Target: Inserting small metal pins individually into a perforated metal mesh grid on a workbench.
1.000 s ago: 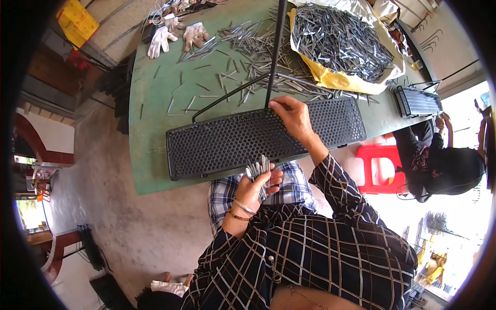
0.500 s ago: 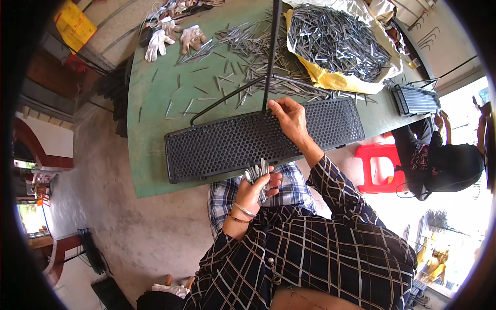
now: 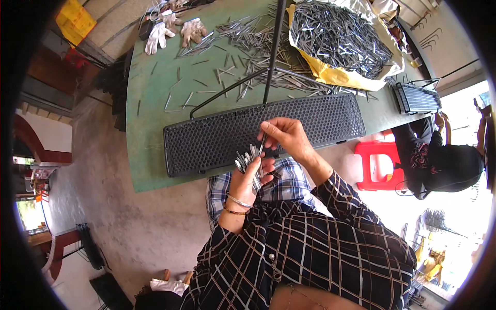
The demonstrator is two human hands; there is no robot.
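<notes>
A black perforated metal rack [image 3: 212,142], long and rectangular with round holes, lies along the near edge of the green table [image 3: 155,88]. A thin black rod frame [image 3: 273,57] rises from its far side. My left hand [image 3: 244,182] is closed around a bundle of short grey metal strips [image 3: 249,159], just in front of the rack's near edge. Above that bundle my right hand [image 3: 292,138] pinches one thin metal strip [image 3: 263,142] between thumb and fingertips. The strip's lower end is close to the bundle; whether they touch I cannot tell.
A yellow-and-white sack [image 3: 341,77] heaped with metal strips sits at the far right, and loose strips [image 3: 248,36] are strewn beside it. Work gloves [image 3: 193,32] lie at the far left. A person [image 3: 449,165] works on another rack [image 3: 417,98] beyond a red stool [image 3: 368,178].
My right hand has come down from the rack's far edge by the rod to the bundle, and now pinches a strip. The left hand has risen slightly with its bundle.
</notes>
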